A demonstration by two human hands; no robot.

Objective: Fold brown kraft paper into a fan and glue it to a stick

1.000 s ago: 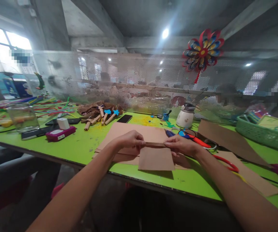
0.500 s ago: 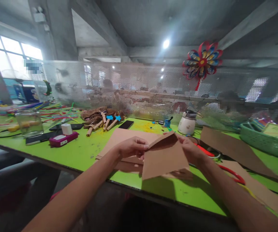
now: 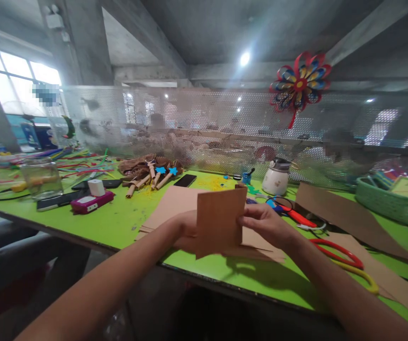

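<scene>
A folded piece of brown kraft paper (image 3: 220, 222) is held upright above the table, its front panel facing me and its right edge bent back. My left hand (image 3: 188, 228) supports it from behind at the left; the paper hides most of those fingers. At the right edge, my right hand (image 3: 261, 221) pinches the paper between thumb and fingers. Beneath and behind it lies a stack of larger brown sheets (image 3: 170, 203), partly covered by my hands. Scissors with red and yellow handles (image 3: 342, 255) rest to the right of my right forearm.
A kettle-like white jug (image 3: 275, 179), a green basket (image 3: 385, 203) and more brown sheets (image 3: 349, 218) are at the right. Paper rolls with blue stars (image 3: 157, 177), a black phone (image 3: 185, 181), a purple power bank (image 3: 92, 202) and a glass jar (image 3: 41, 179) stand left. Mesh screens the back.
The paper has turned from lying tilted to standing upright, its panel now facing me. My left hand has gone behind it, and my right hand has shifted slightly down along its right edge.
</scene>
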